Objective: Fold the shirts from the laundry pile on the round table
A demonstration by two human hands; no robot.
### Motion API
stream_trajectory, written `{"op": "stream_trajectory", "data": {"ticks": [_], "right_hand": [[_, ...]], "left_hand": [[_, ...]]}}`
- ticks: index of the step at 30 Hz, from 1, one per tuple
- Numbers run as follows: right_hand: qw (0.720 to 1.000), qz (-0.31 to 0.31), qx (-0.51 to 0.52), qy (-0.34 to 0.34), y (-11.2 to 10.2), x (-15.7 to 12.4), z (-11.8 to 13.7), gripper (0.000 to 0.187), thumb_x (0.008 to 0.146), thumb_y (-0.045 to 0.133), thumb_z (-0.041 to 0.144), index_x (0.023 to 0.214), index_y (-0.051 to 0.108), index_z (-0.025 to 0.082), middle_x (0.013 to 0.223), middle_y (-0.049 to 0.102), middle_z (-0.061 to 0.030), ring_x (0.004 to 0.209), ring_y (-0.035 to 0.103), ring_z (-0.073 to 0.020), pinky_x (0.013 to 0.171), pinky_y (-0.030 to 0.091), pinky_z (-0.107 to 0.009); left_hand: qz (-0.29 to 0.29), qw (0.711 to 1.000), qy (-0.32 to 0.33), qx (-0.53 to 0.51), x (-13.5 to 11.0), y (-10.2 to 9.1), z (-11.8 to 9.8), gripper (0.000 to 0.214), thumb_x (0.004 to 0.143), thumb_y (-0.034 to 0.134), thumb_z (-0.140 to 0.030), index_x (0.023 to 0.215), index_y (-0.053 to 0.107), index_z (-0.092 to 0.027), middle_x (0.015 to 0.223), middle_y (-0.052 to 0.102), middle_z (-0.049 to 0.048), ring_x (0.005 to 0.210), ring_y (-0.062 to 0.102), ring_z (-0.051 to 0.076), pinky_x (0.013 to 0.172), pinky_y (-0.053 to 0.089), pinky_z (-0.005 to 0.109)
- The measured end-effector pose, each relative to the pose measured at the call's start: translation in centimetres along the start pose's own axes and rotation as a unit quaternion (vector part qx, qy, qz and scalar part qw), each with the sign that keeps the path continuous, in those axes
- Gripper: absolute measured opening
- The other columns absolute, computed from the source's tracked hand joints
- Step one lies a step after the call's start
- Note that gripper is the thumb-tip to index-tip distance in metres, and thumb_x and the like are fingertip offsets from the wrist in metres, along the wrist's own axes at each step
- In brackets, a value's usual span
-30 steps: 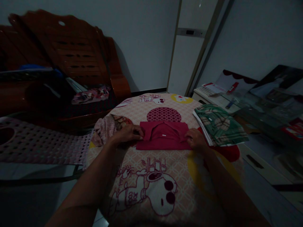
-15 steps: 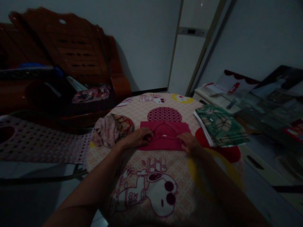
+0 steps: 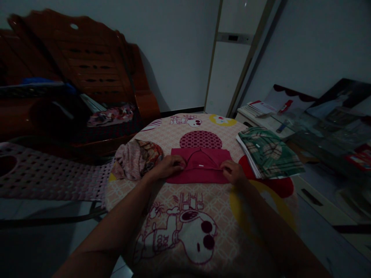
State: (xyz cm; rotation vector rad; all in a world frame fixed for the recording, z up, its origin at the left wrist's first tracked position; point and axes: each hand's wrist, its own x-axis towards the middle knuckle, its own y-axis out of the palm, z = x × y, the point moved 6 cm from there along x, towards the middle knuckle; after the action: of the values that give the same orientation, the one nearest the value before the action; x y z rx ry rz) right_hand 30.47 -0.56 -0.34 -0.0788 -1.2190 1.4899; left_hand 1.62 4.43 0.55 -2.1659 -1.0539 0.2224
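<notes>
My left hand (image 3: pixel 169 166) at 9 o'clock and right hand (image 3: pixel 234 172) at 3 pinch the pink garment (image 3: pixel 199 177), fingertips nearly together, likely steadying its fold.

Underexposed overall; cool grey-blue cast seen on the wall (image 3: pixel 179 58). Table (image 3: pixel 222 208) is lit best around its middle, with falloff toward the near edge, where detail is lost. Soft shadow is thrown on the wall, right of the wooden chair (image 3: pixel 92 71). Weak glare is picked up on the glossy armrest (image 3: pixel 147 105) and near the top of the tall white unit (image 3: pixel 227 73). Lower-left corner is crushed to near black. Wide-angle stretch is evident at the right edge. Pink garment (image 3: pixel 199 177) is resolved acceptably; label (image 3: pixel 201 165) can't be read.
</notes>
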Motion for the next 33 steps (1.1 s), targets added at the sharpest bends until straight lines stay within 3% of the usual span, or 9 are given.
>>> {"op": "stream_trajectory", "data": {"ticks": [4, 9, 13, 15, 17, 22, 27, 30, 33], "right_hand": [[0.999, 0.022, 0.022, 0.006, -0.2, 0.0, 0.1, 0.017, 0.077, 0.052, 0.010, 0.081, 0.064, 0.021, 0.084, 0.068, -0.0051, 0.080, 0.063, -0.0197, 0.075, 0.050, -0.032], [0.995, 0.075, -0.060, -0.034, 0.7, 0.0, 1.1, 0.012, 0.081, 0.057, 0.012, 0.077, 0.064, 0.021, 0.085, 0.065, -0.0074, 0.084, 0.059, -0.0211, 0.079, 0.047, -0.034], [0.994, 0.071, -0.080, -0.039, 0.9, 0.1, 1.3, 0.018, 0.090, 0.055, 0.017, 0.074, 0.062, 0.021, 0.083, 0.063, -0.0073, 0.082, 0.058, -0.0201, 0.078, 0.046, -0.034], [0.993, 0.065, -0.085, -0.042, 1.0, 0.1, 1.2, 0.020, 0.092, 0.056, 0.020, 0.073, 0.062, 0.020, 0.083, 0.063, -0.0073, 0.082, 0.057, -0.0203, 0.078, 0.046, -0.034], [0.994, 0.059, -0.087, -0.044, 1.0, 0.1, 1.1, 0.022, 0.094, 0.055, 0.021, 0.072, 0.061, 0.020, 0.082, 0.063, -0.0074, 0.081, 0.057, -0.0205, 0.078, 0.046, -0.035], [0.995, 0.047, -0.076, -0.038, 0.8, 0.0, 1.1, 0.023, 0.095, 0.055, 0.023, 0.073, 0.062, 0.020, 0.081, 0.063, -0.0068, 0.080, 0.057, -0.0200, 0.077, 0.046, -0.035], [0.998, 0.037, -0.044, -0.020, 0.6, 0.0, 1.3, 0.023, 0.096, 0.054, 0.024, 0.076, 0.065, 0.021, 0.081, 0.066, -0.0069, 0.081, 0.060, -0.0202, 0.078, 0.050, -0.035], [0.999, -0.011, -0.046, -0.002, -0.1, 0.2, 1.5, 0.021, 0.097, 0.053, 0.027, 0.086, 0.070, 0.021, 0.085, 0.070, -0.0082, 0.084, 0.063, -0.0219, 0.083, 0.052, -0.038], [0.993, -0.083, -0.077, 0.012, -0.9, 0.3, 1.3, 0.025, 0.098, 0.050, 0.029, 0.105, 0.073, 0.021, 0.106, 0.072, -0.0119, 0.103, 0.065, -0.0254, 0.096, 0.052, -0.045]], "left_hand": [[0.020, 0.997, 0.004, -0.081, -0.1, -0.7, 0.3, 0.025, 0.087, 0.066, -0.038, 0.090, 0.073, -0.015, 0.099, 0.073, 0.0086, 0.092, 0.066, 0.019, 0.087, 0.050, 0.028], [0.096, 0.993, 0.048, -0.058, -0.3, -0.1, -1.3, 0.032, 0.091, 0.063, -0.042, 0.078, 0.075, -0.015, 0.098, 0.073, 0.0092, 0.091, 0.067, 0.017, 0.084, 0.050, 0.025], [0.000, 1.000, -0.005, -0.015, 0.5, -1.0, -1.4, 0.035, 0.095, 0.054, -0.041, 0.083, 0.074, -0.015, 0.085, 0.074, 0.0052, 0.079, 0.067, 0.017, 0.076, 0.052, 0.025], [-0.061, 0.998, -0.002, 0.022, 1.5, -1.6, -2.0, 0.033, 0.096, 0.050, -0.037, 0.101, 0.075, -0.016, 0.097, 0.076, 0.0054, 0.089, 0.069, 0.019, 0.083, 0.053, 0.028], [-0.076, 0.994, 0.032, 0.066, 3.1, -1.4, -2.9, 0.036, 0.098, 0.045, -0.032, 0.119, 0.071, -0.019, 0.117, 0.074, 0.0060, 0.107, 0.067, 0.021, 0.095, 0.051, 0.031], [-0.011, 0.982, 0.091, 0.167, 7.0, 2.3, -3.7, 0.048, 0.102, 0.036, -0.032, 0.146, 0.051, -0.018, 0.151, 0.053, 0.0106, 0.139, 0.048, 0.021, 0.117, 0.037, 0.036], [0.064, 0.950, 0.090, 0.291, 7.0, 7.2, -2.2, 0.065, 0.103, 0.037, -0.052, 0.157, 0.035, -0.015, 0.164, 0.032, 0.0160, 0.153, 0.024, 0.029, 0.124, 0.019, 0.051], [0.064, 0.941, 0.094, 0.320, 6.5, 7.9, -1.7, 0.067, 0.103, 0.033, -0.056, 0.159, 0.030, -0.020, 0.165, 0.028, 0.0154, 0.155, 0.020, 0.029, 0.123, 0.017, 0.054], [0.064, 0.939, 0.097, 0.322, 6.3, 7.8, -1.6, 0.066, 0.103, 0.030, -0.057, 0.159, 0.029, -0.023, 0.166, 0.026, 0.0146, 0.155, 0.020, 0.029, 0.123, 0.016, 0.054]]}}
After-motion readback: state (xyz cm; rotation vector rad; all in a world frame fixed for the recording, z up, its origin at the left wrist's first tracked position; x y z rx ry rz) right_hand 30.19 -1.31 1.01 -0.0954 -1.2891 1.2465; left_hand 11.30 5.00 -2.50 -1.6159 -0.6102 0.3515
